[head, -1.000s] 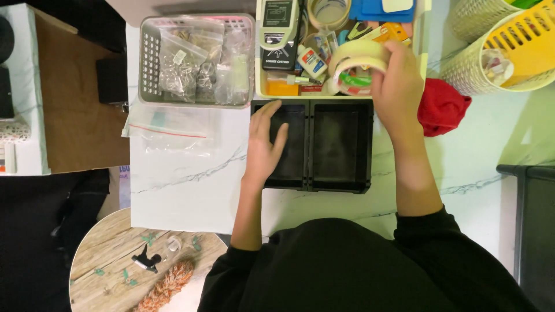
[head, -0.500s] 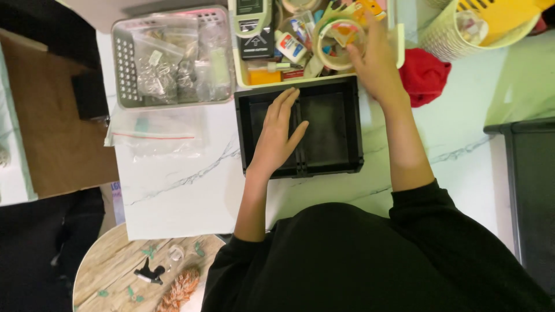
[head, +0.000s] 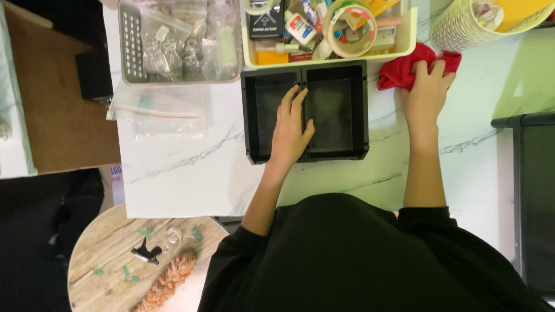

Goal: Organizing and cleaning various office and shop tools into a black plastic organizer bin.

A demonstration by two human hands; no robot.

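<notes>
One black tray (head: 337,110) with two rectangular compartments lies on the white marbled table (head: 185,173), directly in front of the person and just below one cream organiser bin (head: 404,43). The left hand (head: 291,128) rests flat, palm down, across the divider between the two compartments, with the fingers extended and held close together. The right hand (head: 426,92) lies on one red cloth (head: 404,68), which sits on the table just right of the tray's upper right corner; its fingers are slightly curled over the cloth edge, pressing on the fabric, and it cannot be determined whether they grip it. The cream organiser bin contains one large roll of tape (head: 349,28), one glue bottle (head: 299,26) and further small items too crowded to count. To its left stands one grey perforated basket (head: 130,46) filled with clear bags. One clear zip bag (head: 159,110) lies flat on the table below that basket. One woven yellow basket (head: 457,29) stands at the upper right. One round wooden stool (head: 110,248) stands lower left, off the table.
</notes>
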